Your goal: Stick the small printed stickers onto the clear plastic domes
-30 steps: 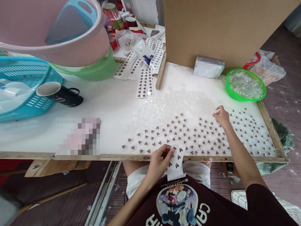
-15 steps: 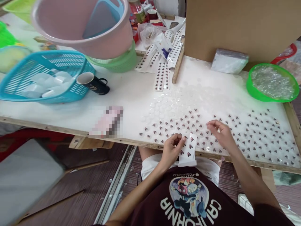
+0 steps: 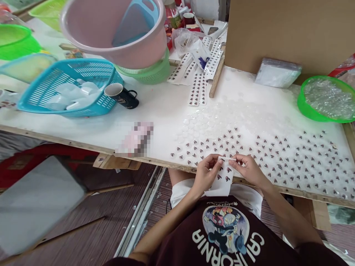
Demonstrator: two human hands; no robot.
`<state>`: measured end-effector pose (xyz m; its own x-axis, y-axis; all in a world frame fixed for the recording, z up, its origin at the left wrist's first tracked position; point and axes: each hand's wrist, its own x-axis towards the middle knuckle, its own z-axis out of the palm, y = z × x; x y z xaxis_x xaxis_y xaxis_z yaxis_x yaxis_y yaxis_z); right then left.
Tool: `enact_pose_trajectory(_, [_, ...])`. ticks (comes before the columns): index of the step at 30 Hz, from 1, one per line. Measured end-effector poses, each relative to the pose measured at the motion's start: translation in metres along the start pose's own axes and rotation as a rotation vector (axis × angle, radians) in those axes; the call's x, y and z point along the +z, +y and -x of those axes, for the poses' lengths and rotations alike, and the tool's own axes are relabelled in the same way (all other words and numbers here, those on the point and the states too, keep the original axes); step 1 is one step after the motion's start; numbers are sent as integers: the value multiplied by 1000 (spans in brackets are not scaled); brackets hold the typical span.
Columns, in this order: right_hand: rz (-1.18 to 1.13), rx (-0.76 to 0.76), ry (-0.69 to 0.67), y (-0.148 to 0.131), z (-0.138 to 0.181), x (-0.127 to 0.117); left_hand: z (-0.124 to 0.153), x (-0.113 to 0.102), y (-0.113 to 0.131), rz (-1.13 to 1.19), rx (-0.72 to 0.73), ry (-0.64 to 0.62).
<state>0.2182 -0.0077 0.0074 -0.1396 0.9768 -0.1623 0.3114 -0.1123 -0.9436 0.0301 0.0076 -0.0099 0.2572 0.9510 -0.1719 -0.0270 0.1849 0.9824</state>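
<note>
A white sticker sheet [image 3: 223,181] with small dark-and-pink printed motifs hangs over the table's front edge, above my lap. My left hand [image 3: 208,170] grips its left side between thumb and fingers. At the sheet's upper right corner, the fingers of my right hand [image 3: 247,168] are pinched together; whether a single sticker is between them too, I cannot tell. Around both hands lie many small clear discs bearing the same motif [image 3: 310,162]. Plain clear discs [image 3: 205,120] without a motif are spread behind them.
A dark mug [image 3: 126,98] lies tilted by a blue basket [image 3: 69,111] of translucent pieces. Behind stands a pink tub [image 3: 133,51]. More sticker strips [image 3: 197,88] lie beside a wooden strip [image 3: 216,79]. At right is a green bowl [image 3: 307,107] of clear pieces; a blurred pink object [image 3: 135,138] lies left.
My right hand has moved left from over the discs to the sheet's upper right corner and now pinches there. My left hand keeps its hold. The view has shifted slightly left.
</note>
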Motion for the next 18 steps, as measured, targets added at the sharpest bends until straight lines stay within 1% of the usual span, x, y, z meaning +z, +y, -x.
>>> enact_pose_trajectory(2, [28, -35, 53, 1, 0, 2, 0, 0, 2, 12, -14, 15])
enact_pose_trajectory(5, [93, -142, 155, 1, 0, 4, 0, -1, 4, 5, -33, 37])
enact_pose_trajectory(8, [166, -248, 195, -1, 2, 3, -1, -1, 4, -7, -51, 62])
enact_pose_trajectory(10, [167, -287, 227, -3, 3, 2, -2, 0, 3, 2, -75, 63])
enact_pose_trajectory(12, [112, -279, 292, -4, 3, 2, -2, 1, 2, 15, -97, 59])
enact_pose_trajectory(14, [42, -240, 351, -4, 1, 4, -2, 2, 1, 8, -92, 59])
enact_pose_trajectory(16, [-12, -198, 341, -4, -2, 9, -2, 2, -1, -24, -62, 56])
enact_pose_trajectory(18, [-56, -177, 275, -3, -6, 15, -2, 2, -2, -68, -36, 36])
